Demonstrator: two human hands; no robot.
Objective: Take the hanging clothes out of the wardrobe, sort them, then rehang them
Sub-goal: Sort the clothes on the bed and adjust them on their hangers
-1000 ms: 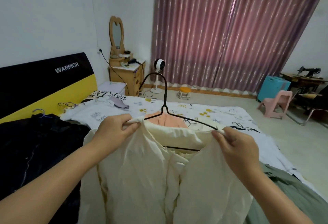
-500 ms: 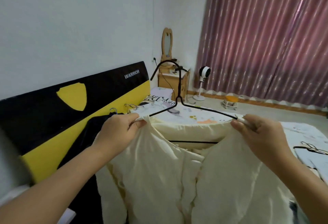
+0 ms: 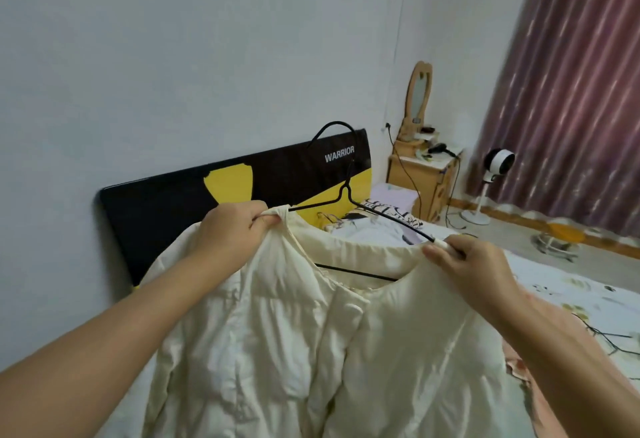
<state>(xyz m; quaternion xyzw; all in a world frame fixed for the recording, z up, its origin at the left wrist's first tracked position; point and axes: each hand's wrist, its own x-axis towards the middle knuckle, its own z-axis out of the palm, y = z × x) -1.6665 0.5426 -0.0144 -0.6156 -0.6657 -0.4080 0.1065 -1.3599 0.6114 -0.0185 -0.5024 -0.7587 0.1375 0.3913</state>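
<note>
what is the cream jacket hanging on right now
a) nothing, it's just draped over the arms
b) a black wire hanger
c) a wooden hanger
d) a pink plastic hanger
b: a thin black wire hanger runs through the neck of the cream jacket, its hook rising in front of the headboard, while the left hand and right hand each pinch a shoulder at the hanger's ends.

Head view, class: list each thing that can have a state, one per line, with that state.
Cream padded jacket: on the hanger, held up by both shoulders.
Black wire hanger: inside the jacket, hook upward and free.
Left hand: grips the jacket's shoulder.
Right hand: pinches the hanger's white-tipped end.
Maroon curtain: drawn closed.
</note>
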